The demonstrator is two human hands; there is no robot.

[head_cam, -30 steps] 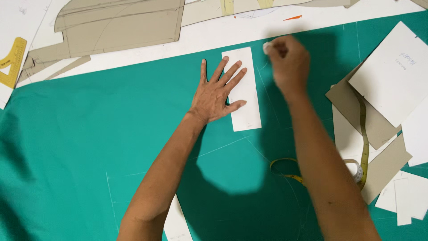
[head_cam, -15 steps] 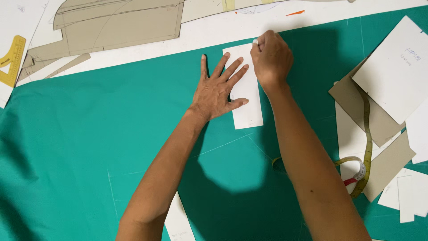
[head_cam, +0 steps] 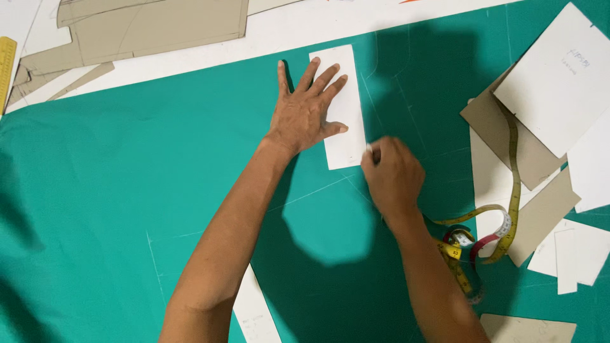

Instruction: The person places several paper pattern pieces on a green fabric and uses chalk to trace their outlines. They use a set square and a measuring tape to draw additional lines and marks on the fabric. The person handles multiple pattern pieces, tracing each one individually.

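A white paper strip (head_cam: 343,101) is laid flat on the green cloth (head_cam: 127,190). It is pressed down by the left hand (head_cam: 305,114), which is spread open with flat fingers on the strip's left half. The right hand (head_cam: 393,174) is closed around a small white piece of chalk (head_cam: 369,148), held at the strip's lower right corner. A yellow tape measure (head_cam: 502,216) is seen just beside the right wrist.

Left hand (head_cam: 308,111) flat on white paper rectangle (head_cam: 346,136) over teal fabric (head_cam: 127,190); right hand (head_cam: 391,178) pinched at its near-right corner.
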